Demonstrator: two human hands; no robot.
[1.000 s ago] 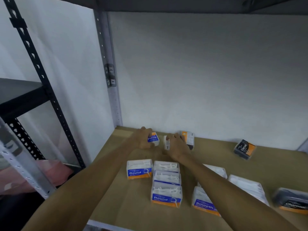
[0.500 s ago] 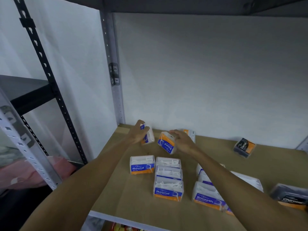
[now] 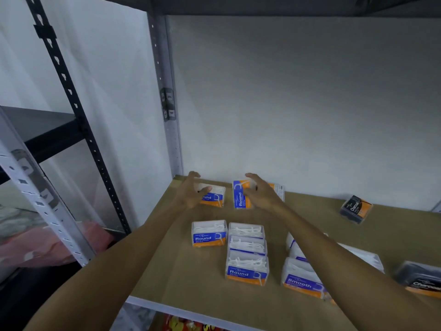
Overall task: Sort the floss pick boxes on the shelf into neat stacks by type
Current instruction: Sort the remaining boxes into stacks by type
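On the wooden shelf [image 3: 181, 278] lie clear floss pick boxes. My left hand [image 3: 189, 193] curls around the left end of a blue-and-orange "Round" box [image 3: 214, 197] lying flat near the back wall, thumb on its top. My right hand [image 3: 261, 193] grips a second "Round" box [image 3: 240, 195] standing on end just to the right of it. Nearer me sit one "Round" box [image 3: 209, 234] and a tight row of three more [image 3: 247, 256]. A "Smooth" box [image 3: 301, 280] lies partly under my right forearm. Black "Charcoal" boxes lie at the back right [image 3: 355, 209] and the right edge [image 3: 420, 278].
Another box [image 3: 278, 191] leans against the back wall behind my right hand. White boxes [image 3: 367, 256] lie right of my forearm. A grey upright post [image 3: 167, 103] marks the shelf's back left corner, and the white front edge [image 3: 181, 310] is close to me.
Both hands have turned their boxes and brought them down. The left box now lies flat with its label towards me, and the right box stands on end beside it.
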